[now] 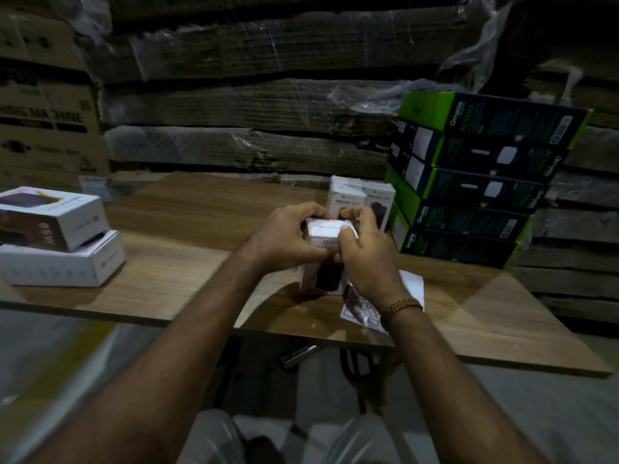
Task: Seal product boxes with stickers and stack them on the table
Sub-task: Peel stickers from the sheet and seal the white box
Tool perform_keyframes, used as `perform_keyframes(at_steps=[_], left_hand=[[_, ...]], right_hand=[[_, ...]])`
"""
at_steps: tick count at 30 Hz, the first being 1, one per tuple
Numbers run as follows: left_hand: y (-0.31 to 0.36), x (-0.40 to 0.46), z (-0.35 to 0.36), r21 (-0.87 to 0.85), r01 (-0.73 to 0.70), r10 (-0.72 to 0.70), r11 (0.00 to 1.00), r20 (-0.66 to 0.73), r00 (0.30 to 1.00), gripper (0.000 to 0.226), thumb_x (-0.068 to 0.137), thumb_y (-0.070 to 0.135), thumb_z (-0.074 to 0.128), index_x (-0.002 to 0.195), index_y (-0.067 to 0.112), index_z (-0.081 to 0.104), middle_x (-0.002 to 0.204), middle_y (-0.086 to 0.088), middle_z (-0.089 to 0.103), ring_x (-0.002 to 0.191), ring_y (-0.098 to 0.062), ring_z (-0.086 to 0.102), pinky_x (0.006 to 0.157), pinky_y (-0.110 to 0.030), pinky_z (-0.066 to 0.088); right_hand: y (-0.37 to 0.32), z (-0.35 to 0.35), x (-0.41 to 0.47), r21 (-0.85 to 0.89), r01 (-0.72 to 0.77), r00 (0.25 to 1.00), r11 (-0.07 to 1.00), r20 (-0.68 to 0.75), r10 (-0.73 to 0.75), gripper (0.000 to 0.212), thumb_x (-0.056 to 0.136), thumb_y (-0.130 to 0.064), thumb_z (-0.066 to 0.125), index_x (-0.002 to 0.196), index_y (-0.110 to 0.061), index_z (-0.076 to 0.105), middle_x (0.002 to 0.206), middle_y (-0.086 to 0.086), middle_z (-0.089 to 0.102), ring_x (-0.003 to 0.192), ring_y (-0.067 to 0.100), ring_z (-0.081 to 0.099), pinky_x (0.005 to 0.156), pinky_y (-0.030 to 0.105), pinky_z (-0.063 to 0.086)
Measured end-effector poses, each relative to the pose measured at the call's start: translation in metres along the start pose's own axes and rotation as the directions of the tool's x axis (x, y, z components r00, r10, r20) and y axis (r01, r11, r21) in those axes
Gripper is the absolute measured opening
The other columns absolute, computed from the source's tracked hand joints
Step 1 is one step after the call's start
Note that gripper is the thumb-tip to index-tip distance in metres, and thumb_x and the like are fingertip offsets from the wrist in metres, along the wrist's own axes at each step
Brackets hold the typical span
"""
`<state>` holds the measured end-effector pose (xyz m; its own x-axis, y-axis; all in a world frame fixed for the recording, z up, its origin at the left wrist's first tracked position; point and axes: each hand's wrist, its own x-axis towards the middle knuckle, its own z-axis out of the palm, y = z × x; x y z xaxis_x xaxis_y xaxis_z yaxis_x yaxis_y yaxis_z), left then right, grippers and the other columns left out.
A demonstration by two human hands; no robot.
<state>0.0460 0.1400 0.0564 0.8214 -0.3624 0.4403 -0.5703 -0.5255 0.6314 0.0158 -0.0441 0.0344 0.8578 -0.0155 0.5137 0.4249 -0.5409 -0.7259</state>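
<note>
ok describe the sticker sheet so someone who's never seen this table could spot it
Start at the wooden table and find the white box held upright in both hands near its front edge. Just right of that box, partly under the right hand, lies the sticker sheet: the only flat paper there, printed with small rectangles.

White, green and wood-brown

White box [326, 259] with red logo and black picture; wood-grain brown counter [187, 229]; green-and-black boxes [475, 182]; white sticker sheet [360, 313] with dark outlines.
</note>
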Motion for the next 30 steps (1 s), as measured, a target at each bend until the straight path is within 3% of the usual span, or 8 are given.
perform_keyframes(at_steps=[4,11,15,18,22,26,28,30], left_hand=[[0.001,0.004,-0.002,-0.010,0.052,-0.051,0.999,0.046,0.998,0.062,0.078,0.033,0.094,0.131,0.019,0.065,0.117,0.004,0.069,0.103,-0.010,0.069,0.083,-0.033,0.064],[0.000,0.004,-0.003,-0.031,0.115,-0.113,0.993,0.072,0.991,0.059,0.078,0.034,0.094,0.129,0.021,0.066,0.114,0.005,0.071,0.099,-0.008,0.072,0.077,-0.024,0.062],[-0.006,-0.008,0.011,-0.140,0.159,-0.161,0.977,0.001,0.987,0.063,0.078,0.037,0.094,0.130,0.025,0.060,0.119,0.007,0.069,0.109,-0.009,0.070,0.083,-0.032,0.065],[-0.011,-0.022,0.026,-0.220,0.193,-0.214,0.956,-0.076,0.974,0.070,0.077,0.048,0.093,0.134,0.032,0.056,0.128,0.009,0.067,0.117,-0.010,0.067,0.086,-0.034,0.066],[-0.010,-0.034,0.047,-0.203,0.199,-0.249,0.959,-0.262,0.932,0.073,0.078,0.049,0.092,0.135,0.031,0.051,0.136,0.007,0.066,0.120,-0.008,0.065,0.077,-0.023,0.064],[-0.010,-0.036,0.061,-0.093,0.262,-0.275,0.961,-0.463,0.843,0.078,0.072,0.067,0.088,0.126,0.033,0.043,0.132,0.005,0.065,0.114,-0.011,0.066,0.075,-0.038,0.066],[-0.010,-0.037,0.063,-0.081,0.262,-0.269,0.962,-0.460,0.846,0.079,0.076,0.067,0.084,0.128,0.032,0.037,0.134,0.002,0.063,0.116,-0.016,0.066,0.077,-0.043,0.066],[-0.011,-0.037,0.064,-0.099,0.231,-0.252,0.968,-0.410,0.877,0.077,0.081,0.052,0.087,0.131,0.031,0.033,0.138,-0.001,0.062,0.119,-0.017,0.066,0.080,-0.043,0.067]], right_hand=[[0.002,0.002,0.000,0.015,0.004,1.000,1.000,-0.007,-0.004,0.028,0.111,-0.025,0.043,0.139,-0.022,0.043,0.122,0.009,0.066,0.101,0.016,0.071,0.078,0.040,0.065],[0.007,0.004,0.000,0.090,0.000,1.000,0.996,0.018,-0.002,0.025,0.112,-0.027,0.042,0.137,-0.023,0.040,0.124,0.008,0.063,0.104,0.011,0.069,0.079,0.033,0.065],[0.011,0.007,-0.005,0.157,-0.045,0.999,0.987,0.027,0.042,0.031,0.114,-0.038,0.041,0.142,-0.024,0.039,0.123,0.003,0.063,0.103,0.006,0.068,0.071,0.016,0.058],[0.017,0.015,-0.017,0.180,-0.079,0.996,0.980,-0.028,0.085,0.047,0.109,-0.056,0.040,0.147,-0.028,0.038,0.130,0.000,0.064,0.104,0.004,0.068,0.080,0.026,0.063],[0.028,0.026,-0.024,-0.012,-0.051,0.978,0.999,-0.202,0.048,0.069,0.100,-0.076,0.037,0.151,-0.030,0.035,0.145,0.002,0.056,0.126,0.016,0.057,0.098,0.043,0.057],[0.024,0.025,-0.026,-0.073,-0.013,0.953,0.997,-0.304,-0.010,0.065,0.096,-0.073,0.045,0.143,-0.028,0.045,0.126,-0.005,0.056,0.116,0.014,0.055,0.092,0.045,0.056],[0.023,0.026,-0.027,-0.094,0.027,0.970,0.995,-0.239,-0.049,0.063,0.094,-0.072,0.053,0.142,-0.032,0.046,0.123,-0.007,0.058,0.111,0.013,0.058,0.087,0.044,0.060],[0.024,0.027,-0.028,-0.113,0.060,0.978,0.992,-0.190,-0.081,0.063,0.092,-0.069,0.059,0.142,-0.032,0.047,0.124,-0.007,0.060,0.109,0.012,0.061,0.084,0.043,0.062]])
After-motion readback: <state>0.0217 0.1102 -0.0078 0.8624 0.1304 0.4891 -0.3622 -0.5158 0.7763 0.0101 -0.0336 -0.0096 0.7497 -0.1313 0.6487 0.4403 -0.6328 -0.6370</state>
